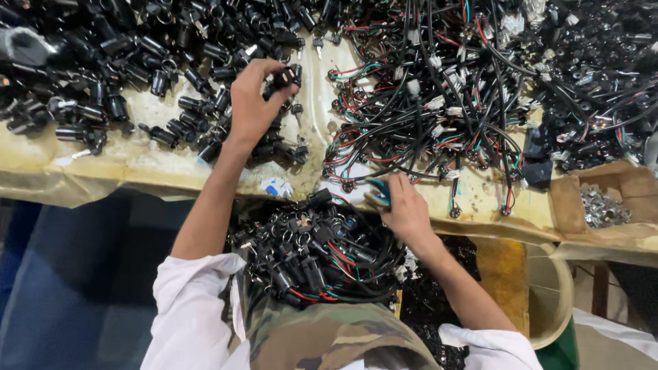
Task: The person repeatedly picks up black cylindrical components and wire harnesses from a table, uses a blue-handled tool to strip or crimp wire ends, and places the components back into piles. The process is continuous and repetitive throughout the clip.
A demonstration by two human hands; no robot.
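1. A worn, yellowish bench top [157,161] under a clear plastic sheet ran across the scene, its near edge stained and scuffed.
2. The left hand [252,106] reached over the bench, fingertips pinched on a small black cylinder part [283,77] at the edge of a heap of black lock barrels [123,62].
3. The right hand [404,209] rested at the bench edge, fingers closed around a blue-handled tool [379,192] (its working end hidden).
4. A tangle of wire harnesses [445,89] covered the bench on the right.
5. Finished wired pieces [315,253] lay piled in the lap.
6. A cardboard box [617,199] of small metal parts sat far right.
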